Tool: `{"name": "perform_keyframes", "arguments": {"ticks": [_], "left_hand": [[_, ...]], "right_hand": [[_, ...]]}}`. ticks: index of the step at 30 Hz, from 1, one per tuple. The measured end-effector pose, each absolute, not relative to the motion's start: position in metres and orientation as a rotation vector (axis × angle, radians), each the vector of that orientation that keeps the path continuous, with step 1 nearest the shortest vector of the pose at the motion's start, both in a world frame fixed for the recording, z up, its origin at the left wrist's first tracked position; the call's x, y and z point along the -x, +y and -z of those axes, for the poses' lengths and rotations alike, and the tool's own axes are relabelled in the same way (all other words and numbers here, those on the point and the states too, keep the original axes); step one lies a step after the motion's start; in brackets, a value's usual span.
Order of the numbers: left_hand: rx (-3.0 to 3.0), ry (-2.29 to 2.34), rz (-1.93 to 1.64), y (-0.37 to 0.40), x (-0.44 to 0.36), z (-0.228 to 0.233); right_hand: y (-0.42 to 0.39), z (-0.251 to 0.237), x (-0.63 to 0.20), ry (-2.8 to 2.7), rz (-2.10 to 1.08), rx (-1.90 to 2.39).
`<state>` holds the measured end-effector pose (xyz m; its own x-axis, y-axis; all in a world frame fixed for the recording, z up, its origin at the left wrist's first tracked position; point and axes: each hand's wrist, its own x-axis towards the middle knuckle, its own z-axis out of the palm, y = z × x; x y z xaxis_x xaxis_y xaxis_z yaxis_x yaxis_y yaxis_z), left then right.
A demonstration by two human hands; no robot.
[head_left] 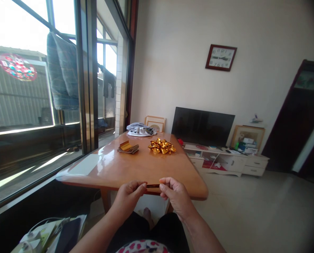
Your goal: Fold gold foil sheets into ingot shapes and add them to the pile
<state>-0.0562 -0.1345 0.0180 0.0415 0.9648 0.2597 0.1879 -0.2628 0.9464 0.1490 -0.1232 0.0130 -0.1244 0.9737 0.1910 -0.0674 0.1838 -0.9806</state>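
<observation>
Your left hand (127,195) and right hand (172,191) are both pinched shut on the ends of a thin, dark-edged gold foil strip (153,186), held flat and edge-on between them, just off the near edge of the glossy orange-brown wooden desk (146,167) and above your lap. Thumb and forefinger grip on each side; the other fingers are curled under. The strip looks very light and limp, likely thin metallic paper: it should crease easily and keep any fold, and the surface is probably slick, so hold it near the ends with fingertip pads and keep slight tension so it doesn't sag or twist. Squeezing hard mid-span would likely dent it. Further up the desk, well apart from your hands, sits a crumpled heap of shiny gold foil pieces (161,146), and to its left a small stack of flat gold and grey sheets (128,147). At the far end lies a bundled grey and white cloth (141,130). Beyond that there's a dark flat television (203,126) on a low white cabinet (225,160), and a brown-framed rectangular wall clock (221,57). I can't tell the strip's exact width, since only its edge shows.
</observation>
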Motion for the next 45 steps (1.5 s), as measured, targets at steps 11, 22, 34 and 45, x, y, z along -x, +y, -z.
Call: {"name": "perform_keyframes", "arguments": {"ticks": [11, 22, 34, 45], "left_hand": [[-1.775, 1.246, -1.476, -0.137, 0.052, -0.011], [-1.982, 1.343, -1.497, -0.130, 0.058, 0.004], [-1.344, 1.130, -1.616, -0.118, 0.048, 0.016], [-1.175, 1.060, -1.519, -0.118, 0.048, 0.019]], "right_hand": [[-0.123, -0.005, -0.134, -1.216, -1.212, 1.070], [-0.119, 0.008, -0.127, -1.195, -1.204, 1.115], [-0.124, 0.013, -0.114, -1.370, -0.901, 1.077], [-0.118, 0.019, -0.116, -1.373, -0.942, 1.102]]}}
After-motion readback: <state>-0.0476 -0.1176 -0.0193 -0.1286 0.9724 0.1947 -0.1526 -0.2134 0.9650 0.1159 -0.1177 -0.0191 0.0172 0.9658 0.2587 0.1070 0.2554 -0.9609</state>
